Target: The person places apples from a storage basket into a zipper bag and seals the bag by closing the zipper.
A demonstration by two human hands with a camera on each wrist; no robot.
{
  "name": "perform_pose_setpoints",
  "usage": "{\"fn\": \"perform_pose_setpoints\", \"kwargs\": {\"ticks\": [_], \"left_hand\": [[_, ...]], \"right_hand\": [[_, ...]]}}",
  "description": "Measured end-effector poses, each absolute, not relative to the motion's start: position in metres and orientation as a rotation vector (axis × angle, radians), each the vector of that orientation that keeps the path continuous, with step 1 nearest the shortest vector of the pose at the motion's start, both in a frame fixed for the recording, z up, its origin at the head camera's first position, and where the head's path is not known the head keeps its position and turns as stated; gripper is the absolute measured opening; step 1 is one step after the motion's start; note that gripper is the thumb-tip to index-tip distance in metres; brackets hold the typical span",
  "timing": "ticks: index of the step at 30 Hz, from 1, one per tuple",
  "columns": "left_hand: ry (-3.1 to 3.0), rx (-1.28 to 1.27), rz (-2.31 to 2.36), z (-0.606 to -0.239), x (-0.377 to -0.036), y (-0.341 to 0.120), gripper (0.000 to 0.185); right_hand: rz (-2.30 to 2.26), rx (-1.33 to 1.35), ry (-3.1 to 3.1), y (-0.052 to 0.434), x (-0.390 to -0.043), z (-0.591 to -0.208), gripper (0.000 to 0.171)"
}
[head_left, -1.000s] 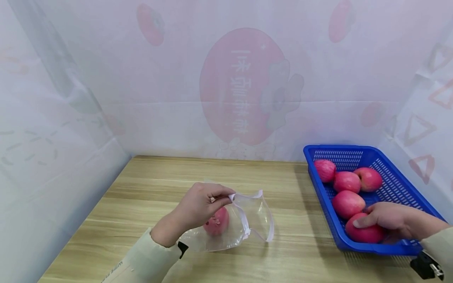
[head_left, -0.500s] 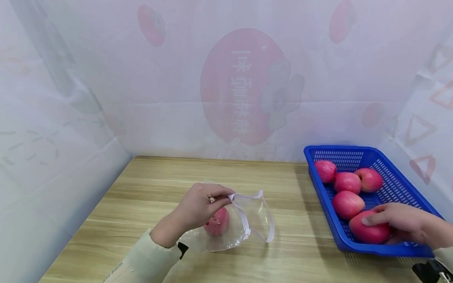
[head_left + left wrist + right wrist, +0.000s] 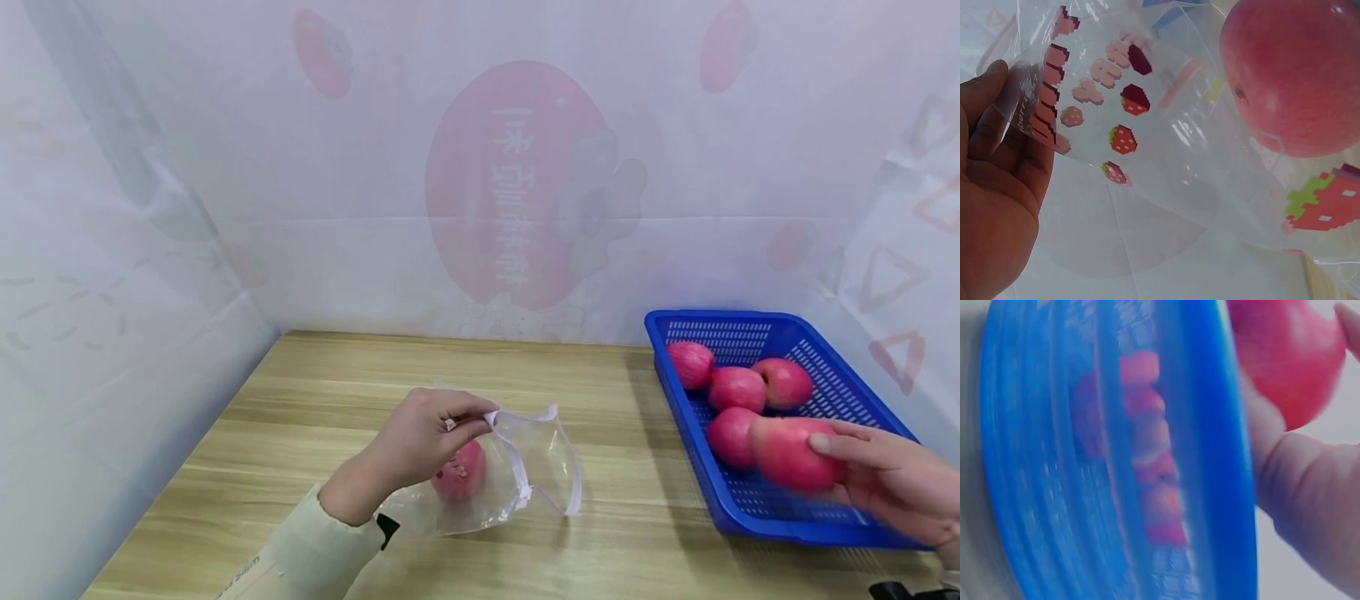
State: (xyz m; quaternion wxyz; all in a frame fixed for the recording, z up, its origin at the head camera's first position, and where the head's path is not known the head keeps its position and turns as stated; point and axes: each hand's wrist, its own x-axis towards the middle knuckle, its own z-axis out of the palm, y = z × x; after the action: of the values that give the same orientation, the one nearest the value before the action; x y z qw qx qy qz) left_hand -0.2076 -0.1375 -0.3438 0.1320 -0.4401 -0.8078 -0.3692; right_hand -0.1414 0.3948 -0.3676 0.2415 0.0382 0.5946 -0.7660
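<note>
My left hand pinches the rim of a clear zip bag between thumb and fingers, and the bag's mouth gapes toward the right. One apple lies inside the bag; the left wrist view shows that apple through plastic printed with strawberries. Over the near end of a blue basket, my right hand grips a red apple, thumb on top. The right wrist view has the held apple above the basket's rim, partly blurred.
Several other apples sit in the basket, toward its far and left sides. The wooden table runs back to a white printed sheet, with more sheeting at both sides.
My right hand has lifted the apple from the basket's near end, raising it and shifting it slightly right. The left hand and the bag have stayed in place.
</note>
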Motion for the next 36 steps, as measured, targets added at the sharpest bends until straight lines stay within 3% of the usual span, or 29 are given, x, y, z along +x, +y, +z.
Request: {"fn": "perform_pose_setpoints", "kwargs": {"ticks": [5, 17, 29, 36], "left_hand": [[-2.341, -1.286, -1.076, -0.343, -0.207, -0.137, 0.017], [-2.307, -1.275, -1.076, -0.342, -0.206, -0.134, 0.015], [-2.309, -1.281, -1.073, -0.342, -0.206, -0.133, 0.015], [-2.309, -1.281, -1.089, -0.341, -0.205, -0.132, 0.015]], "right_hand": [[-2.463, -0.266, 0.976, 0.361, -0.131, -0.368, 0.053], [-2.478, -0.326, 0.978, 0.256, -0.126, -0.354, 0.043], [-2.35, -0.139, 1.243, 0.186, -0.137, -0.371, 0.029], [-2.285, -0.056, 1.322, 0.16, -0.142, -0.377, 0.048]]}}
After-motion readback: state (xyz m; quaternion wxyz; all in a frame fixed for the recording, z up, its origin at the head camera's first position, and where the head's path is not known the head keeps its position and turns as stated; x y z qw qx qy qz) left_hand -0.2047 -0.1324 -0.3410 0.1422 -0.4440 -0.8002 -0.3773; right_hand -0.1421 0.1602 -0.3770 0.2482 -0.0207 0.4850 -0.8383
